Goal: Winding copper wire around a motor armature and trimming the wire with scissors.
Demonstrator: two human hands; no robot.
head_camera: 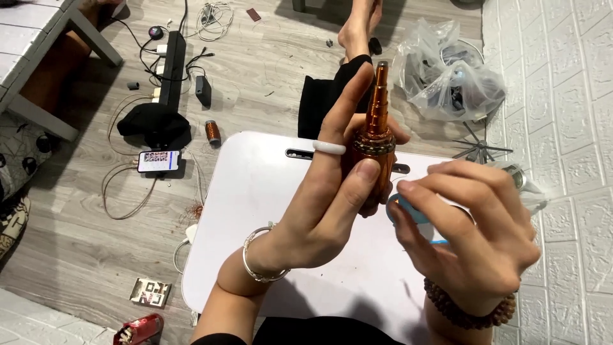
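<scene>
Head view. The left hand [325, 204] held an upright, copper-coloured stepped cone tool [375, 137] above the white desk [255, 211], its fingers closed round the wide lower body, thumb [354, 185] pressed on the front and index finger extended along the left side, up toward the narrow tip. A dark beaded band [374, 147] ringed the tool at the shoulder where the steps began. The right hand [476, 230] pinched a small round blue object [408, 209] just beside the tool's base; what that object was could not be told.

The tool appeared to be solid metal with a smooth, glossy finish, so it was judged rigid, fairly heavy for its bulk, and liable to slip under a loose grip. The tapered upper steps offered poor purchase. The broad lower barrel, below the band, was judged the securest place to take hold, as the left hand did. The blue piece looked light and thin, suited to a fingertip pinch at its rim.

On the floor beyond lay a phone [158, 161], a black power strip [172, 67] with cables, and a clear plastic bag [447, 73].
</scene>
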